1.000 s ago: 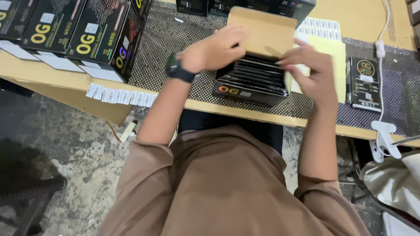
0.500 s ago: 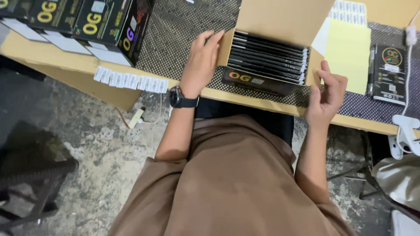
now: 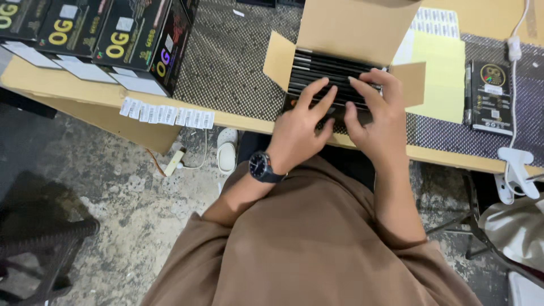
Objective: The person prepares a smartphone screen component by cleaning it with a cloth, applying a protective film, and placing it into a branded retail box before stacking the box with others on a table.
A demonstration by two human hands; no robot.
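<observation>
Cardboard box (image 3: pixel 351 28), flaps open, sits at the tabletop's near edge, packed with a row of slim black packs (image 3: pixel 323 71). Left hand (image 3: pixel 300 127) and right hand (image 3: pixel 379 116) press flat, fingers spread, on the packs, gripping nothing. Glossy black cartons (image 3: pixel 107 39) fill the far left corner.

Brown box (image 3: pixel 351 28) holds black packs (image 3: pixel 323 71). Yellow sheet (image 3: pixel 439 73) at three o'clock; checked black-white mat (image 3: pixel 232 62) at nine; black watch (image 3: pixel 262 167); brown garment (image 3: pixel 317 249).

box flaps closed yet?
No: the cardboard box has its lid and side flaps up, and both the left hand and the right hand rest on the black packs inside.
</observation>
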